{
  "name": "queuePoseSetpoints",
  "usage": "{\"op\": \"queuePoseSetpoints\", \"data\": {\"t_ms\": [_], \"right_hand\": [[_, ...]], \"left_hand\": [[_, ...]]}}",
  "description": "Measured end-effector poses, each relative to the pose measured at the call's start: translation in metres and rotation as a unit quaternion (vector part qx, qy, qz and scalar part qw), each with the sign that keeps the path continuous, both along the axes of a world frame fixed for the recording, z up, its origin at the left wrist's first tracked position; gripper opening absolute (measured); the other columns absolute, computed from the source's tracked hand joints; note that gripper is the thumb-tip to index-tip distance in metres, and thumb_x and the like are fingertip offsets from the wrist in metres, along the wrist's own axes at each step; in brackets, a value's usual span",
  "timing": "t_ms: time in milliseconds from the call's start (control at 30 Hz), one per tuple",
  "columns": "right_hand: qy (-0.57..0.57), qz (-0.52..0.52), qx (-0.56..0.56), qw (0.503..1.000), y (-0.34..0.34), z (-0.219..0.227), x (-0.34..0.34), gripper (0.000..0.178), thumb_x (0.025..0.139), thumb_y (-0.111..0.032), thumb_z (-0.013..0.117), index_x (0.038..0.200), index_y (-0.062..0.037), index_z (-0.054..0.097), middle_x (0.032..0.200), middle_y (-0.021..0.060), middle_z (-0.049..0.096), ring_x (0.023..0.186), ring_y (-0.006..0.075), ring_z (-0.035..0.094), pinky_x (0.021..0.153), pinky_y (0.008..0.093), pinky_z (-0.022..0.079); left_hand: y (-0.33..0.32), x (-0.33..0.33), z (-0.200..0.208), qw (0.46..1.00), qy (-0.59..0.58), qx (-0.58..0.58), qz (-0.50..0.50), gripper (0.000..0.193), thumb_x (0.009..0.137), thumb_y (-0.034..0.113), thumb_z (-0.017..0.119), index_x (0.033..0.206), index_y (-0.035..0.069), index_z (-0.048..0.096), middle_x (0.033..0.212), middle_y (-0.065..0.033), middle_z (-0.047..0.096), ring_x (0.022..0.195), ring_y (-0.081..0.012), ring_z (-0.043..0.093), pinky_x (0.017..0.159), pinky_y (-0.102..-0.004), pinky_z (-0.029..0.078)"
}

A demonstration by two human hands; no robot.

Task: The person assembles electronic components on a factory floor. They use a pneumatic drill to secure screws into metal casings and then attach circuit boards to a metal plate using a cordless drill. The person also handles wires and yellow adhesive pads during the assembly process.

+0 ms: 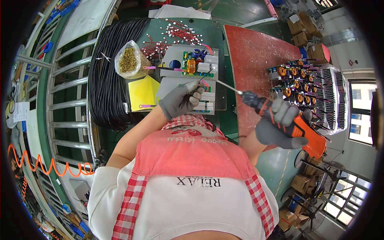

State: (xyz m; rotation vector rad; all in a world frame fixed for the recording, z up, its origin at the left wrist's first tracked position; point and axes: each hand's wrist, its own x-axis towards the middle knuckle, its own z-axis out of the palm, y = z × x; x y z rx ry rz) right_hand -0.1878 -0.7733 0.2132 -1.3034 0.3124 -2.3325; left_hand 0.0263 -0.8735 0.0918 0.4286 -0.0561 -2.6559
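My left hand (181,101), in a grey glove, pinches a thin black wire over a grey metal plate (172,86) that carries a green circuit board (198,64) with a copper coil and white blocks. My right hand (280,124), also gloved, grips an orange and black electric screwdriver (298,130). Its long bit (226,86) points left toward the board near my left fingers. A second board lies partly hidden under my left hand.
A thick bundle of black cables (110,76) lies left of the plate. A clear bag of brass parts (129,60), a yellow sheet (143,93), red wires with white plugs (176,34), a red mat (256,56) and a stack of finished boards (298,86) surround it.
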Motion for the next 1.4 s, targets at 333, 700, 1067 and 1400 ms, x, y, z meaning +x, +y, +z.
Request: {"op": "queuePoseSetpoints", "data": {"t_ms": [333,700,1067,1400], "right_hand": [[0.058,0.15,0.038,0.986,-0.03,-0.005,0.022,0.067,0.086,-0.057,0.052,0.136,-0.0124,0.039,0.063,0.001,0.05,0.052,0.0138,0.047,0.054,0.0322,0.039],[0.044,0.206,0.081,0.974,-0.057,-0.011,0.022,0.06,0.086,-0.055,0.052,0.129,-0.0135,0.042,0.065,0.0001,0.047,0.054,0.0134,0.044,0.06,0.0326,0.037],[-0.022,0.153,0.165,0.974,-0.09,-0.041,0.033,0.052,0.087,-0.048,0.052,0.123,-0.0122,0.045,0.067,0.0021,0.049,0.056,0.015,0.043,0.063,0.0359,0.039],[0.026,0.109,0.282,0.953,-0.137,-0.121,0.064,0.037,0.085,-0.026,0.052,0.117,-0.0068,0.045,0.072,0.0079,0.056,0.064,0.0202,0.054,0.067,0.0433,0.048]], "left_hand": [[0.005,0.015,-0.006,0.987,0.135,0.067,0.054,0.02,0.098,0.016,0.046,0.11,0.002,0.052,0.09,-0.0032,0.054,0.063,-0.0045,0.037,0.054,-0.0164,0.04],[0.0,0.02,-0.012,0.986,0.107,0.03,0.123,0.016,0.096,0.01,0.047,0.11,0.002,0.049,0.091,-0.0036,0.055,0.068,-0.0069,0.044,0.056,-0.0187,0.043],[-0.001,0.024,-0.031,0.985,0.038,0.081,0.145,0.025,0.095,0.017,0.051,0.115,0.001,0.052,0.094,-0.0059,0.058,0.073,-0.0101,0.052,0.062,-0.0216,0.047],[-0.027,0.032,-0.104,0.654,-0.644,-0.388,-0.086,0.044,0.075,0.041,0.072,0.104,0.009,0.067,0.096,-0.0096,0.068,0.091,-0.0175,0.064,0.08,-0.0316,0.049]]}}
